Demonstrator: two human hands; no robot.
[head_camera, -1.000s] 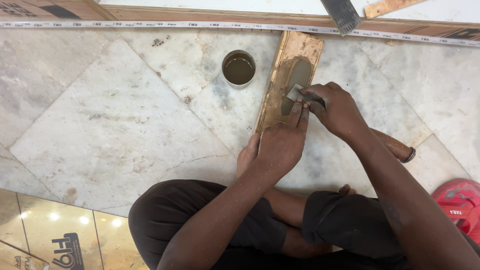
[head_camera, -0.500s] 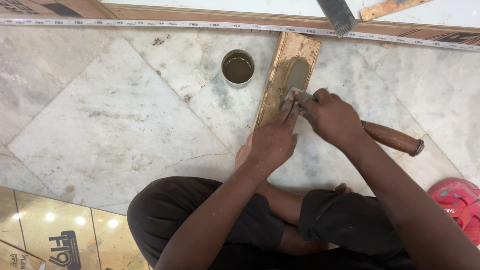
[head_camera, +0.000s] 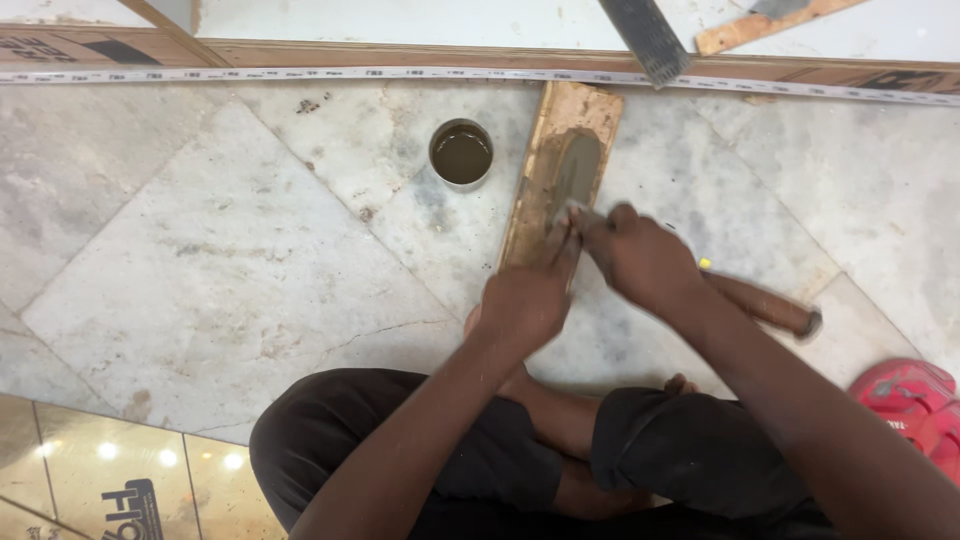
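Head view: the left hand presses fingers flat on the board, which lies on the marble floor beside a cup. The right hand has its grip closed around a chisel, blade on the board.

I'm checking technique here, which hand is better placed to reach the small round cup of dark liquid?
Probably the left hand: it rests on the wooden board on the cup's side, while the right hand grips the wooden-handled tool.

Bare forearms, black trousers, bare feet, no sleeves visible
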